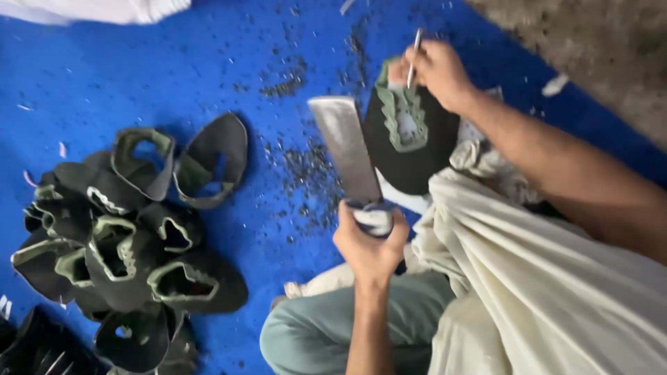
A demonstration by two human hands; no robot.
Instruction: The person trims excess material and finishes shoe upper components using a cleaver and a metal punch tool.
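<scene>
A black shoe upper [411, 156] with pale green trim rests on my lap at the upper middle. My right hand [438, 69] sits at its top edge and pinches a thin metal rod [415, 52], held nearly upright with its tip on the trim. Lower down, my left hand [368, 243] is wrapped around the cloth-bound handle of a broad flat metal blade [344, 149]. The blade points up and away, just left of the upper.
A pile of similar black uppers with green trim [125, 243] lies at the left on the blue mat [139, 76]. Small dark scraps [306, 173] are scattered on the mat. A cream cloth [542, 278] covers my lap, and brown floor [590, 42] shows at the top right.
</scene>
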